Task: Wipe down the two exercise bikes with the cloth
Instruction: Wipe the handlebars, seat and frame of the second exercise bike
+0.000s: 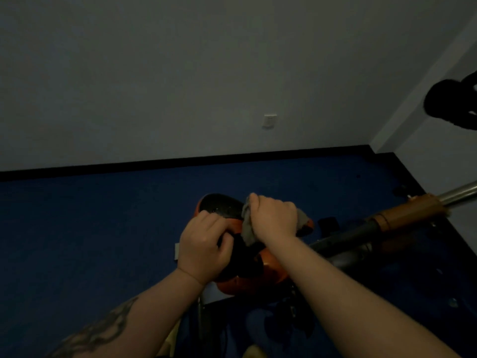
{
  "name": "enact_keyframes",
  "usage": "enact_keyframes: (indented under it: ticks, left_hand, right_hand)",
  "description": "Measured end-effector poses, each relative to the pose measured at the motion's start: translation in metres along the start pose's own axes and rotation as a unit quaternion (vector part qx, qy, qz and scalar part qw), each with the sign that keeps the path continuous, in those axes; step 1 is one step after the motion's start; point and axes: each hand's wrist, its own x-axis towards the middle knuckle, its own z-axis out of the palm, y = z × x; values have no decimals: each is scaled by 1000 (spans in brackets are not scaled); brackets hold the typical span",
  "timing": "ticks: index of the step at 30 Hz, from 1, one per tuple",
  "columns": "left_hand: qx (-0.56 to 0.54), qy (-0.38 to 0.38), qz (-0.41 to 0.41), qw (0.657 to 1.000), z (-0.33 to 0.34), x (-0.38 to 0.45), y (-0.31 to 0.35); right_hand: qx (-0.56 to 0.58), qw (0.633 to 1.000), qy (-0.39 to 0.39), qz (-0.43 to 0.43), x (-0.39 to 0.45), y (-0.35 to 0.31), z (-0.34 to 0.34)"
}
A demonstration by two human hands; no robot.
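Open blue floor (77,228) spreads left of the orange-and-black bike part (253,275) and behind it up to the black skirting (180,162); no objects on it, a hand has room there. Grey wall (154,73) closes the far side, bare apart from a small wall plate (270,121).

Right side obstructed: dark frame tubes (343,236), a brown sleeve (410,210) and a chrome post (462,193) run diagonally from the part to the right edge. A black shape (449,104) hangs in at upper right (blurred, cannot identify).

Top of the part is occupied by left hand (204,246) and right hand (273,218) with cloth (247,228), close together; small gap between them.

Below the part: thin metal rod (200,316) and dark clutter, poorly lit.
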Motion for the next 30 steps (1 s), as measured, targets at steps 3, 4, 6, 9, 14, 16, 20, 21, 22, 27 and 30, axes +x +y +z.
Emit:
enact_keyframes:
  ticks: [3,4,6,9,14,16,20,21,22,27,30]
  left_hand:
    - [-10,3,1,1000,-2,-3,1]
    - [-8,5,4,1000,-2,-1,0]
    - [7,7,1,1000,-2,3,-2]
    - [26,17,-35,999,0,-1,-2]
    - [16,35,-59,998,1,-4,-3]
    - [19,41,-68,997,3,-3,-3]
    - [22,41,-90,995,3,-4,-1]
    - [15,44,-98,994,3,-5,0]
    - [3,48,-109,993,3,-7,0]
    - [-6,48,-124,991,3,-8,-4]
    - [-1,43,-123,991,4,-9,-4]
  right_hand:
    - [61,994,87,-23,-38,-8,13]
    - [70,994,77,-34,-35,-4,12]
    - [110,994,11,-16,-11,0,5]
    - [46,998,31,3,4,-10,7]
    - [67,988,99,-99,-84,-15,25]
    - [52,987,78,-127,-82,0,28]
    - [82,991,110,-5,-70,-14,28]
    - [86,990,116,6,-78,-26,31]
    - [93,989,112,-9,-88,-35,34]
    - [47,990,94,-98,-65,4,26]
    - [62,989,128,47,-50,9,22]
